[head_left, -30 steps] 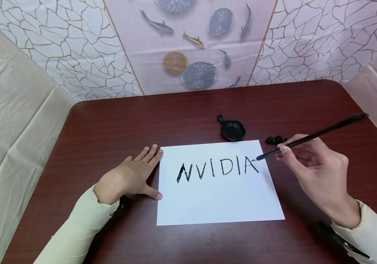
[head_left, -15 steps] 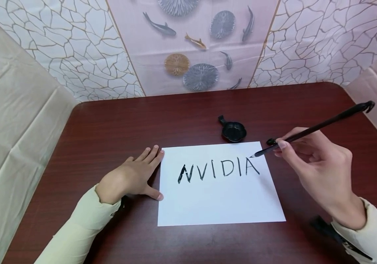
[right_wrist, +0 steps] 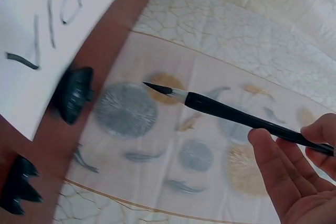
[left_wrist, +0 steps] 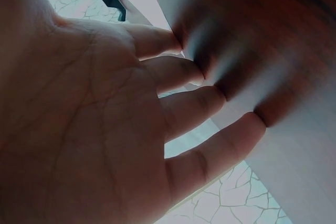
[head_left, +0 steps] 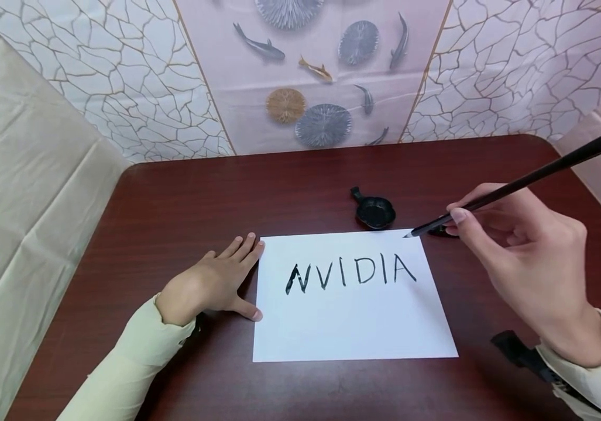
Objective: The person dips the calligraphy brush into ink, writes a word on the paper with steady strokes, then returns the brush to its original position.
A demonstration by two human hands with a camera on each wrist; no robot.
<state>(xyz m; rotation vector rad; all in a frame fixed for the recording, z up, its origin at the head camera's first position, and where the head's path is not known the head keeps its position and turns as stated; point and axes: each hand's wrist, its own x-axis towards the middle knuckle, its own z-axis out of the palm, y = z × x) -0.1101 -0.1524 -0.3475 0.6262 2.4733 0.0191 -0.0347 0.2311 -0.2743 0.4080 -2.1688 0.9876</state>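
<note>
A white sheet of paper [head_left: 353, 327] lies on the dark red table, bearing the black brushed letters "NVIDIA" [head_left: 350, 273]. My left hand [head_left: 210, 286] rests at its left edge, fingers straight and spread, with forefinger and thumb touching the paper. In the left wrist view, that palm [left_wrist: 94, 114] shows with fingertips on the tabletop. My right hand [head_left: 537, 257] pinches a black writing brush [head_left: 558, 164] between thumb and fingers. Its dark tip points down-left above the paper's upper right corner. The right wrist view shows the brush [right_wrist: 220, 109] raised, its tip apart from the sheet.
A small black flower-shaped dish [head_left: 375, 211] with a short handle stands just behind the paper's top edge. To its right, a small black piece [head_left: 442, 231] is partly hidden by the brush and hand. Patterned cloth [head_left: 326, 126] hangs beyond the table [head_left: 226, 187].
The right hand has moved up and to the right, carrying the brush tip away from the "A" toward the sheet's upper right corner. The left hand stays on the paper's edge.
</note>
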